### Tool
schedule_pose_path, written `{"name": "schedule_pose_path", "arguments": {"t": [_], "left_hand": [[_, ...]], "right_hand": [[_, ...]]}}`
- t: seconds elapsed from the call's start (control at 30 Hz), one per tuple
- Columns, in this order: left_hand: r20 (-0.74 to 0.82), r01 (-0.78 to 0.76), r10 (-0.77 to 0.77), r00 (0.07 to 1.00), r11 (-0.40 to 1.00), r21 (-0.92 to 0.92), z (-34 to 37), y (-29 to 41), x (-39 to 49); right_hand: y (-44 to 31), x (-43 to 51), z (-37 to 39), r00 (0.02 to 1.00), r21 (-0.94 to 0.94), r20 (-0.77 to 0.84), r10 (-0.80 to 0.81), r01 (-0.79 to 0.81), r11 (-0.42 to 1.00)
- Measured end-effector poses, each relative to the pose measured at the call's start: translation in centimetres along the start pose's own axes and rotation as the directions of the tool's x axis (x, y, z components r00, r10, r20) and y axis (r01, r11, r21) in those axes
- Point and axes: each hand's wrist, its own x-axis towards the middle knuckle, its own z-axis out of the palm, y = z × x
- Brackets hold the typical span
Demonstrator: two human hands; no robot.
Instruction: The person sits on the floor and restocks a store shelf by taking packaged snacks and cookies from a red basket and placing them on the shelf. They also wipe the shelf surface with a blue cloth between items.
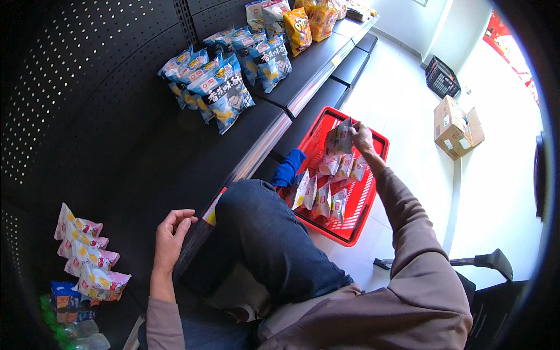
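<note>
My right hand point(362, 138) grips the upper edge of a snack bag point(338, 139) over the red plastic basket point(382, 142). Below that bag, several pink-and-white snack bags point(323, 199) stand in rows inside the basket. My left hand point(172, 236) is empty with its fingers loosely bent, near the front edge of the black shelf point(175, 153). To its left on the shelf stands a row of pink-and-white snack bags point(99, 280). Farther up the shelf are blue snack bags point(232, 98) in rows. A blue cloth point(288, 168) hangs over the basket's left side.
Yellow and orange snack bags point(298, 30) stand at the shelf's far end. Boxed and plastic-wrapped goods point(72, 302) sit at the lower left. An opened cardboard box point(453, 127) and a black crate point(442, 76) are on the floor. My bent knee is between shelf and basket.
</note>
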Motion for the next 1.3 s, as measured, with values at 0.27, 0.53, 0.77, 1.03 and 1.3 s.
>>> {"name": "schedule_pose_path", "arguments": {"t": [0.27, 0.53, 0.77, 1.03, 1.3], "left_hand": [[-0.011, 0.001, -0.001, 1.0, 1.0, -0.014, -0.2, -0.1, -0.3], [-0.024, -0.026, 0.026, 0.999, 1.0, 0.009, 0.2, -0.5, -0.1], [-0.025, -0.007, 0.007, 1.0, 1.0, -0.002, 0.4, 0.1, -0.1], [-0.024, -0.019, 0.019, 1.0, 1.0, 0.006, 0.2, -0.3, -0.4], [-0.021, -0.075, 0.075, 0.997, 0.997, -0.017, 0.2, -1.5, 0.0]], "right_hand": [[-0.3, -2.3, 6.7, 0.919, 0.251, 0.221, 0.325, -0.376, 0.892], [-3.0, -5.0, 8.5, 0.957, 0.257, 0.284, 0.064, -0.14, 0.956], [-6.5, -8.1, 12.5, 0.802, 0.021, 0.586, 0.119, -0.161, 0.987], [-8.2, -9.7, 11.9, 0.784, 0.108, 0.614, 0.095, -0.203, 0.973], [-13.3, -10.7, 5.1, 0.908, 0.593, 0.365, -0.203, -0.058, 0.803]]}}
